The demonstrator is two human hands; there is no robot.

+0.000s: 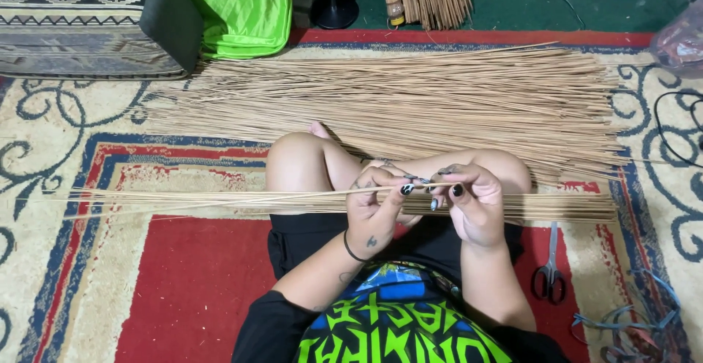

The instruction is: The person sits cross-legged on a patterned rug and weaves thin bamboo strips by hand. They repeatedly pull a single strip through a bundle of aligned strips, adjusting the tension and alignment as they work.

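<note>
Both hands [421,206] pinch one thin stick [220,196] above the lap bundle [556,207].

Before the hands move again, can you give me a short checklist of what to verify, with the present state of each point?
1. Left hand pinches a thin stick: ok.
2. Right hand fingers on the same stick: ok.
3. Small bundle of sticks lies across the lap: ok.
4. Big pile of sticks lies ahead on the carpet: ok.
5. Scissors lie apart from both hands: ok.
6. Stick unbroken: cannot tell.
</note>
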